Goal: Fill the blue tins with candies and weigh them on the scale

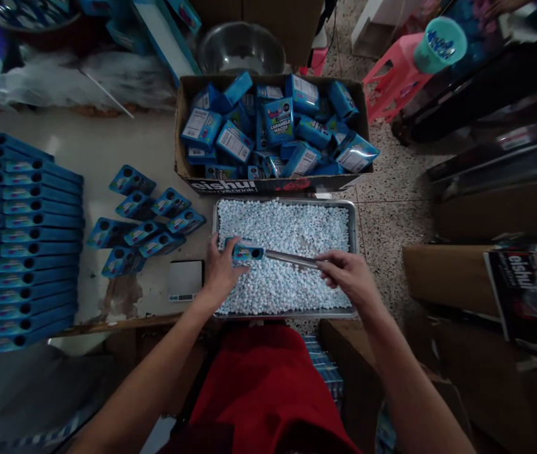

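Note:
My left hand (222, 270) grips a small blue candy box (248, 252) above the left part of a metal tray (353, 221). The box's end with a dark round hole faces up. Small pale blue and white candies (291, 290) fill the tray. In my right hand (345, 272) is the handle of a long metal scoop (291, 257), its far end at the box's right side. Whether the scoop carries candies I cannot tell. Beside my left hand lies a small digital scale (185, 280) with nothing on it.
A cardboard box (268, 184) full of blue packets stands behind the tray. Several loose candy boxes (142, 233) stand on the table, left of them tall stacks of blue boxes (36, 246). A pink stool (398, 75) holds a turquoise cup (440, 47). Cartons (452, 274) stand right.

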Demonstrator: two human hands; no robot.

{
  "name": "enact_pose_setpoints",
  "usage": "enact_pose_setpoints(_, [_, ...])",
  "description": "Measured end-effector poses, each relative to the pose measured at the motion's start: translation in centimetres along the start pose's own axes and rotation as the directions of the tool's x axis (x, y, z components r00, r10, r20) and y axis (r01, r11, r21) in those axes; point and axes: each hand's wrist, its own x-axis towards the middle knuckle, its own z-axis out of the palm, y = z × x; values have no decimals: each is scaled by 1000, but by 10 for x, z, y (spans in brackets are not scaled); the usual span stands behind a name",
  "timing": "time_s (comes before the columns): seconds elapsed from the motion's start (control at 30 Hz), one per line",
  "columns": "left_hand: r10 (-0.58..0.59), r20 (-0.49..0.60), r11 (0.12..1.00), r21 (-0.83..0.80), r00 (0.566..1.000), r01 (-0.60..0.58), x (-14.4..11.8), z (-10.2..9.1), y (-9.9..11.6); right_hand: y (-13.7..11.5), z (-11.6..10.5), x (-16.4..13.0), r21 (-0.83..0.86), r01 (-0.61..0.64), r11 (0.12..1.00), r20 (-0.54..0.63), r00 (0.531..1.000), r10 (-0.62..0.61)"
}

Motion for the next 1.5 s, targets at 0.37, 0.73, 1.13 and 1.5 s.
enact_pose_setpoints(0.37, [213,11,972,100,977,-213,15,-7,-6,124,54,56,340,-164,926,-151,963,225])
enact_pose_setpoints(0.73, [-44,-153,960,266,987,84,-1,-31,0,68,57,83,444,-240,863,145,970,196])
enact_pose_setpoints(1.13, [79,-72,981,185,994,-65,10,-23,12,-50,19,50,104,-62,993,236,971,36])
enact_pose_setpoints(1.5, [98,-42,992,87,994,-94,17,-13,14,-90,27,23,-105,117,988,176,980,-98])
